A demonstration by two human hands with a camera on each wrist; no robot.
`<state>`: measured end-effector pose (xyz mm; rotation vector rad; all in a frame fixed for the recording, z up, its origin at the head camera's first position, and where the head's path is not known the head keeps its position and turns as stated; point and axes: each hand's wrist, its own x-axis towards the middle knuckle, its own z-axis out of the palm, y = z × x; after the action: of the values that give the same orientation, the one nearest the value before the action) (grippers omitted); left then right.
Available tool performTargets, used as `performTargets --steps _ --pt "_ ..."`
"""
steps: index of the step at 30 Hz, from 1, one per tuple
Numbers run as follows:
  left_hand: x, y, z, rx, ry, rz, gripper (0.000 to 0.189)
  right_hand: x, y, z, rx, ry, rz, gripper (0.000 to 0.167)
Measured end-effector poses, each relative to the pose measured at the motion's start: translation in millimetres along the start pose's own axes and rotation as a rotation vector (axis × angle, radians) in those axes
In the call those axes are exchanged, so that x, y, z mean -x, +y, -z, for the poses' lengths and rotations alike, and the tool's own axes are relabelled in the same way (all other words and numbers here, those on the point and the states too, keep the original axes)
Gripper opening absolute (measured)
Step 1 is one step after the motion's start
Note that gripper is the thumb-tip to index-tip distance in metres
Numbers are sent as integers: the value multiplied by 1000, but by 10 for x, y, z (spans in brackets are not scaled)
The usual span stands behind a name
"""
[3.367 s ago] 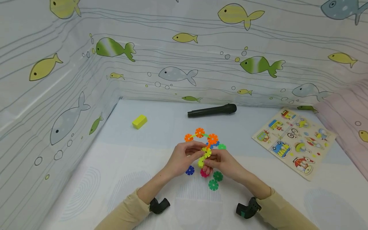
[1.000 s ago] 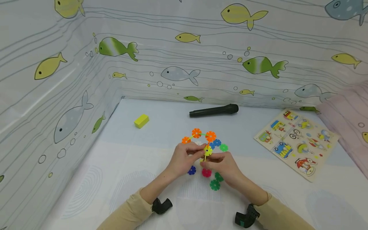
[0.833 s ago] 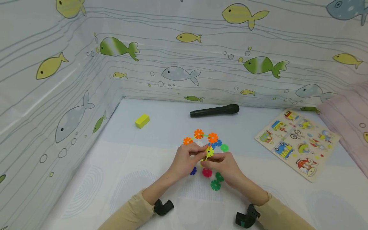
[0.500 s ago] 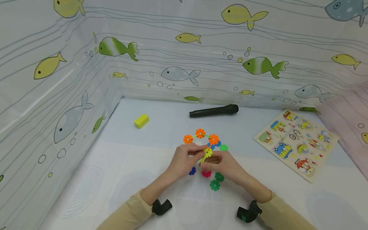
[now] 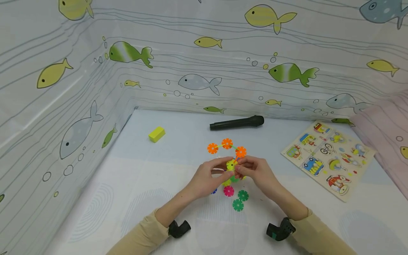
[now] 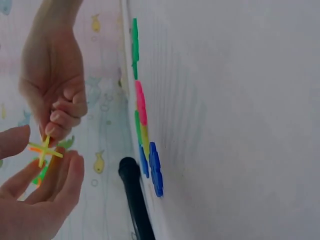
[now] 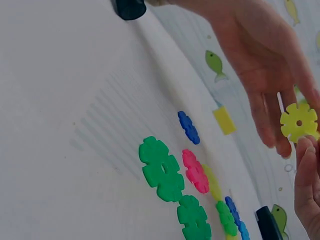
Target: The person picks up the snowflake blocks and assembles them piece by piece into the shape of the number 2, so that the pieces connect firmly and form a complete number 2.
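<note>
A chain of interlocking plastic flower discs rises from my hands, with orange discs [image 5: 227, 143] linked by edge-on yellow and green ones. At its lower end is a yellow disc [image 5: 232, 164], which my right hand [image 5: 256, 168] pinches between thumb and fingertips. My left hand [image 5: 207, 179] has thumb and forefinger spread around that same disc, its other fingers loosely extended. In the left wrist view the yellow discs [image 6: 45, 151] cross edge-on between the left thumb and fingers. Under the hands lie a pink disc [image 5: 228, 191], a green disc [image 5: 234, 178] and a yellow disc [image 5: 226, 182].
Two joined green discs [image 5: 240, 200] lie nearer me, and a blue disc [image 7: 188, 127] is left of the pink one. A black microphone [image 5: 237, 123] lies at the back, a yellow block [image 5: 157, 134] back left, and a wooden picture puzzle board [image 5: 328, 159] at right.
My right hand has moved up and rightward to the yellow disc. My left thumb and forefinger have spread wider. The chain has shifted slightly up and right, uncovering discs beneath the hands.
</note>
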<state>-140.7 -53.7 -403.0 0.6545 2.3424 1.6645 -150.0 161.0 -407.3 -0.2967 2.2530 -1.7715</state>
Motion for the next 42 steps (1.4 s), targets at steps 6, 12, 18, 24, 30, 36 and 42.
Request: performTargets --steps 6,12,18,24,30,36,42 --pt "-7 -27 2 46 -45 -23 51 -2 9 22 -17 1 -5 27" --pt "-9 -21 10 68 -32 6 52 5 11 8 -10 -13 8 27" --pt "-11 -29 17 49 -25 17 50 0 17 -2 7 -18 2 26" --pt "-24 -28 32 40 1 28 49 2 -17 76 84 -28 -3 29" --pt "-44 -28 51 14 19 34 48 20 59 265 235 -27 -30 36" --pt "-59 -42 59 -2 27 38 48 75 242 404 322 -95 -23 29" --pt "-59 -63 68 8 48 40 49 45 376 387 369 -224 32 26"
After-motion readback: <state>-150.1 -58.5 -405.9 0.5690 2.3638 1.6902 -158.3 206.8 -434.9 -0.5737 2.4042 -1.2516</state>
